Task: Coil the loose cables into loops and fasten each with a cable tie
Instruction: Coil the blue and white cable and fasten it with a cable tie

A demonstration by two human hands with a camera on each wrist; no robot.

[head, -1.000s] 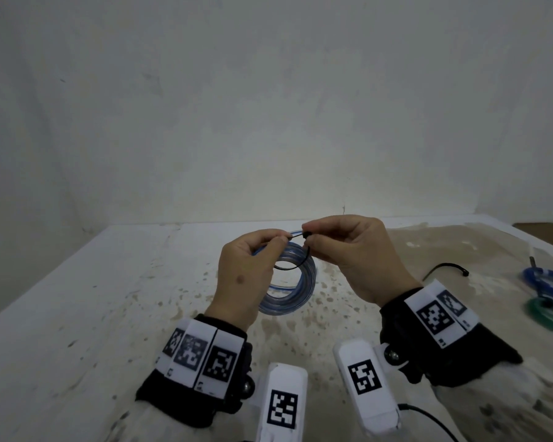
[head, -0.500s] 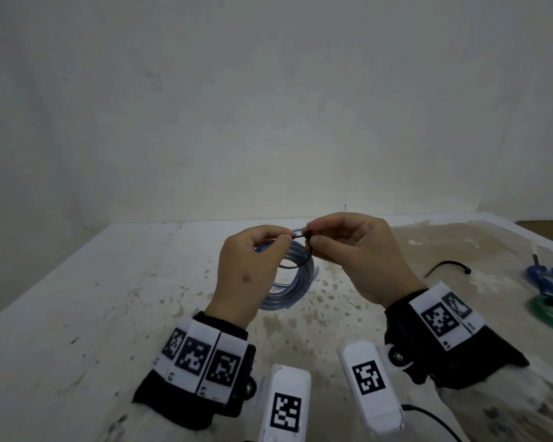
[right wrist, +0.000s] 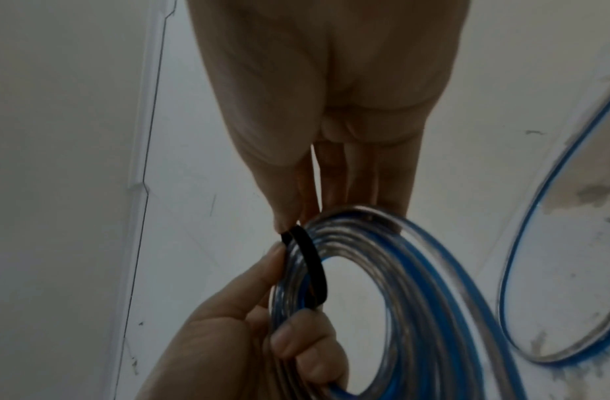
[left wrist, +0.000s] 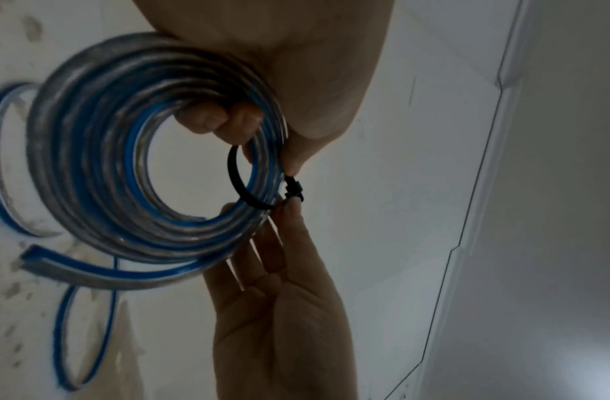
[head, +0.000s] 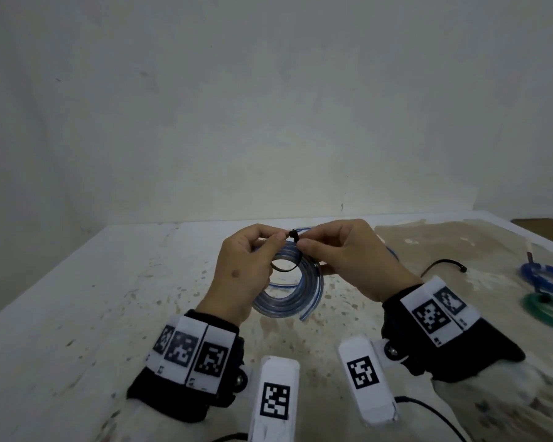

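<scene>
A coil of clear and blue cable (head: 288,298) hangs above the table between my two hands. My left hand (head: 246,266) holds the coil (left wrist: 91,162), with fingers curled through its middle and the thumb tip by the tie's head. A black cable tie (head: 286,267) is looped loosely round the coil's upper strands. My right hand (head: 348,260) pinches the cable tie (left wrist: 234,178) at its head between thumb and forefinger, the other fingers straight behind the coil (right wrist: 433,284). The cable tie (right wrist: 310,257) shows as a dark band. One cut cable end (head: 310,311) sticks out at the coil's lower right.
A spare black cable tie (head: 444,264) lies on the stained white table (head: 77,314) to the right. Further right lie a blue coil (head: 546,277) and a green coil (head: 546,307). A bare wall stands behind the table.
Both hands keep their hold and have barely shifted. The coil has tilted a little and the tie loop stays loose round it.
</scene>
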